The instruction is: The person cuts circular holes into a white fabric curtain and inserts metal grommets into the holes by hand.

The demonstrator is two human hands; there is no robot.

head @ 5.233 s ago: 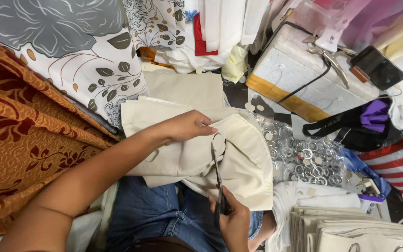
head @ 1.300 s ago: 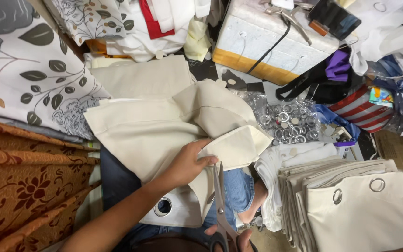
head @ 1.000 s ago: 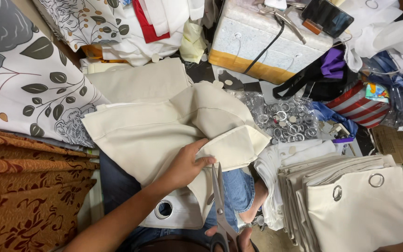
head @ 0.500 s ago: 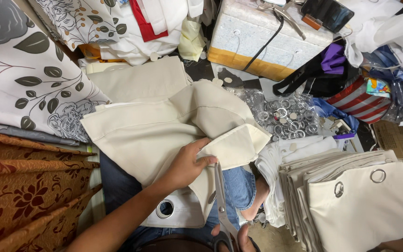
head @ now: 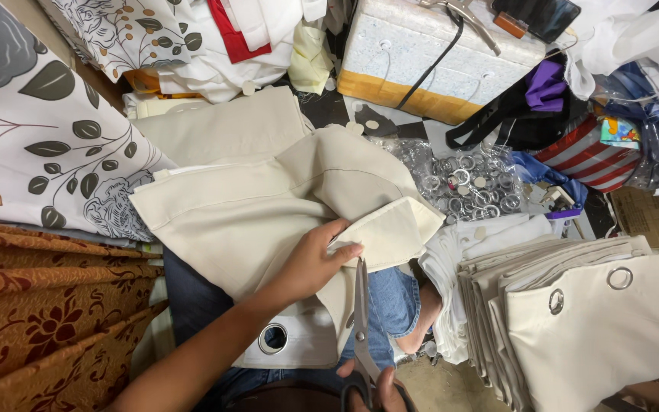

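Left hand (head: 310,263): frame centre, pinching the cream fabric (head: 268,206) fold.
Right hand (head: 371,391): bottom edge, gripping scissors (head: 361,320), blades up.

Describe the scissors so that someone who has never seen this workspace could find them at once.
Start at the big cream fabric spread over the person's lap in the middle of the view. At its lower edge the left hand pinches a fold; just beside those fingers the scissors point straight up, gripped by the right hand at the bottom edge. They are the only long steel blades there, unlike the round metal rings.
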